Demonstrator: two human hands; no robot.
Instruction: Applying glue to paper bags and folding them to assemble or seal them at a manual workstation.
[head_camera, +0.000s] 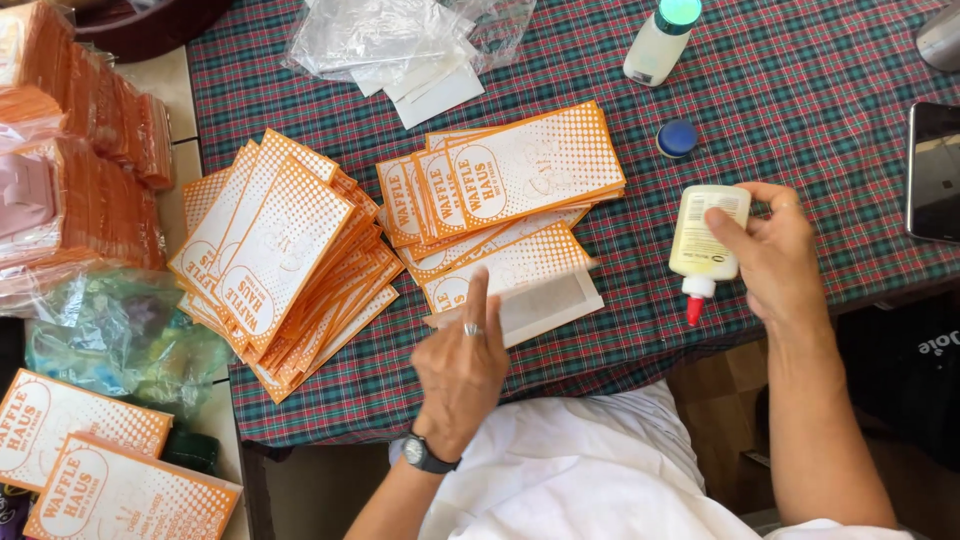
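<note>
The right hand (775, 255) grips a white glue bottle (706, 235), its red nozzle pointing down toward the person. The left hand (462, 365), wearing a ring and a wristwatch (420, 455), rests its fingers on a blurred paper sleeve (545, 300), probably pressing its flap. Orange-and-white sleeves lie fanned in two stacks (285, 255) on the plaid tablecloth (800, 90), beside a blue cap (677, 138).

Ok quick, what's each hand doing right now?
Left hand: open, fingers spread, touching the white paper bag.
Right hand: closed on the glue bottle, red tip down.
</note>
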